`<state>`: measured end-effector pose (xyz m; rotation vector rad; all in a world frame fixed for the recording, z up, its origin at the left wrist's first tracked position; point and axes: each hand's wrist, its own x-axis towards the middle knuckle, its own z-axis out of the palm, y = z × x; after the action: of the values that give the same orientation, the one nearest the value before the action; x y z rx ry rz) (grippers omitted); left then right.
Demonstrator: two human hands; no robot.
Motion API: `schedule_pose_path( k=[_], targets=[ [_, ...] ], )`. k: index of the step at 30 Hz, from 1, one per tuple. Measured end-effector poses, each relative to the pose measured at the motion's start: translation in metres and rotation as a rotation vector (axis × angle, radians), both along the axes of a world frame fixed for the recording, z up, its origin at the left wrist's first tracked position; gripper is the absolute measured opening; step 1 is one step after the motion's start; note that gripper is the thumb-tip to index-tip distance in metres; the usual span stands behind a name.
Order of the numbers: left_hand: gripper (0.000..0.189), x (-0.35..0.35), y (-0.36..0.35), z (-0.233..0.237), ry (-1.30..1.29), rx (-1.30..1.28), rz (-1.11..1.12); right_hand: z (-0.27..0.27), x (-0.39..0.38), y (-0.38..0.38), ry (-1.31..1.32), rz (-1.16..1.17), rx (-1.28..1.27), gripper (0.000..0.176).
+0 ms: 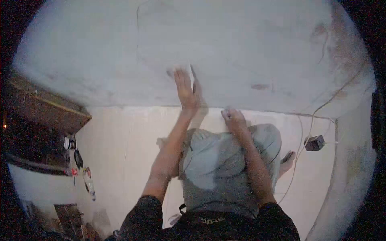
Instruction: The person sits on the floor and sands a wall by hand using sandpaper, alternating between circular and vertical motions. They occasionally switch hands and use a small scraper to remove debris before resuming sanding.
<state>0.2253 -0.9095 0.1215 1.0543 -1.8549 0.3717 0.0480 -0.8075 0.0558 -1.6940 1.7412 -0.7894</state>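
My left hand (185,91) reaches up to the pale wall (241,48), fingers stretched and close together, blurred by motion. A thin sheet-like piece (192,76), white along one edge and dark beside it, lies against the wall at this hand. It seems held under the fingers, and its exact kind does not show. Over my bent knee, near the foot of the wall, my right hand (236,120) is closed with its fingers curled in. Whatever may be inside that fist is hidden.
I sit on a light tiled floor (120,152) facing the wall. At the right stands a dark box-shaped thing (314,143), with a cable (327,102) running up the wall. A wooden piece of furniture (52,104), a jar (70,143) and small items are at the left.
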Motion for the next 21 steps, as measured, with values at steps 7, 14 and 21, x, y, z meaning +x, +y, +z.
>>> schedule_pose_path(
  k=[7, 14, 21],
  targets=[
    [0.062, -0.001, -0.017, 0.024, 0.069, -0.053, -0.041, -0.011, 0.007, -0.001, 0.035, -0.011, -0.181, 0.034],
    [0.058, -0.007, -0.03, 0.192, 0.033, -0.352, -0.044, 0.0, 0.003, -0.002, -0.015, 0.009, -0.202, 0.032],
    [0.067, 0.007, 0.019, -0.05, -0.01, 0.199, 0.009, -0.029, -0.001, -0.001, 0.038, 0.009, -0.286, 0.038]
  ],
)
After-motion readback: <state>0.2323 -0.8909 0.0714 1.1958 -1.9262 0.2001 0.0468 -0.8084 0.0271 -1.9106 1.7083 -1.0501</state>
